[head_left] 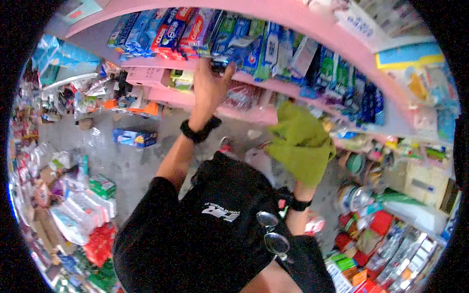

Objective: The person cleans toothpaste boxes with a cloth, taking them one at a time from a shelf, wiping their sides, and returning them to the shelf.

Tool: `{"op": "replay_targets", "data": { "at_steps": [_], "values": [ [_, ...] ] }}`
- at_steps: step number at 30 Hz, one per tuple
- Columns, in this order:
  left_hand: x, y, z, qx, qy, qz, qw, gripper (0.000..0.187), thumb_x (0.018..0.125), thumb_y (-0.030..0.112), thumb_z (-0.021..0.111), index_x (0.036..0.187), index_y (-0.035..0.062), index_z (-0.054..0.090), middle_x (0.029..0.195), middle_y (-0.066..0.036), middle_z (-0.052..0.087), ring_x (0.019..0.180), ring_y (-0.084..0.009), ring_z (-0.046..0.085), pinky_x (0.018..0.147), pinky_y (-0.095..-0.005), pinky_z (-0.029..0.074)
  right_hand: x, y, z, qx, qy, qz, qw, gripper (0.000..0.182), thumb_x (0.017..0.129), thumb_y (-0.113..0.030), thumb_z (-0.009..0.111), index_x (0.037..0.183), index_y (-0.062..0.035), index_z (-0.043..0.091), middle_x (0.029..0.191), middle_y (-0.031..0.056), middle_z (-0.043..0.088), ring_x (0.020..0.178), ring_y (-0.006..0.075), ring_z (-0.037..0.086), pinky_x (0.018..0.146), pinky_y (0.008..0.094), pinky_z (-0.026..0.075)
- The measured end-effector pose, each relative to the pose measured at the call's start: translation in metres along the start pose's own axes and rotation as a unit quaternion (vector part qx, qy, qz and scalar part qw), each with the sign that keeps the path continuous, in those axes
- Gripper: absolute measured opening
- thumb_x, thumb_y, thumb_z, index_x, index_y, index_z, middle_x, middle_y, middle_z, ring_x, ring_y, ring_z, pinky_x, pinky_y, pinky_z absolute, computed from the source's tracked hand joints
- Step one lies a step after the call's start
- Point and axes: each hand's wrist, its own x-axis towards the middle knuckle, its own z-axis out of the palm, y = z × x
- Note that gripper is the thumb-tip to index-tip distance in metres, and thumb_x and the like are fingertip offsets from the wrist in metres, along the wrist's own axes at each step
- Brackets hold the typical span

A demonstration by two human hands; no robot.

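Observation:
My left hand reaches up to the pink shelf, its fingers at the front edge by a small dark item; whether they grip it is too blurred to tell. Rows of toothpaste boxes and blue and green packs stand on that shelf, just above the fingers. A green cloth hangs over my right hand, below the shelf on the right. The cloth hides the fingers of that hand; only the wrist with a black band shows under it.
Below the upper shelf runs a lower pink shelf with packs. A blue box lies on the grey floor. Heaped goods with a red bag fill the left; a red container and tubs stand at the right.

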Motion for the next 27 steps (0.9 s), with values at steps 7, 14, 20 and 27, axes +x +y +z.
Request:
{"op": "replay_targets", "data": {
  "at_steps": [7,14,20,27],
  "values": [
    [-0.123,0.046,-0.018,-0.008,-0.191,0.160,0.968,0.054,0.062,0.015,0.075,0.105,-0.0026,0.047,0.087,-0.017,0.048,0.078,-0.0326,0.052,0.064,-0.0374,0.046,0.023,-0.075,0.041,-0.016,-0.041,-0.103,0.994,0.050,0.074,-0.029,0.057,0.112,0.0008,0.047,0.111,0.0221,0.050,0.104,0.0385,0.046,0.093,0.0420,0.034],
    [-0.133,0.072,-0.019,0.085,-0.294,0.262,0.915,0.063,0.054,0.015,0.075,0.109,0.0006,0.049,0.085,-0.011,0.046,0.070,-0.0269,0.052,0.055,-0.0340,0.044,-0.005,0.028,0.033,-0.032,0.023,-0.086,0.995,0.044,0.086,-0.014,0.048,0.128,-0.0036,0.038,0.131,0.0133,0.039,0.120,0.0266,0.039,0.100,0.0334,0.031],
    [-0.138,0.092,0.001,-0.053,-0.349,0.292,0.889,0.065,0.056,0.007,0.071,0.114,-0.0023,0.046,0.085,-0.013,0.045,0.072,-0.0288,0.051,0.059,-0.0363,0.044,0.015,0.029,-0.034,-0.089,0.103,0.070,0.988,0.040,0.087,-0.018,0.044,0.125,-0.0065,0.041,0.124,0.0125,0.046,0.113,0.0266,0.045,0.099,0.0349,0.033],
    [-0.124,0.141,0.032,0.057,-0.392,0.303,0.867,0.056,0.072,0.003,0.063,0.122,-0.0017,0.040,0.094,-0.017,0.047,0.084,-0.0352,0.050,0.072,-0.0395,0.043,0.003,-0.012,-0.013,0.244,0.107,-0.003,0.964,0.038,0.090,-0.020,0.042,0.126,-0.0084,0.040,0.122,0.0088,0.049,0.109,0.0215,0.049,0.096,0.0331,0.039]
  ]
}}
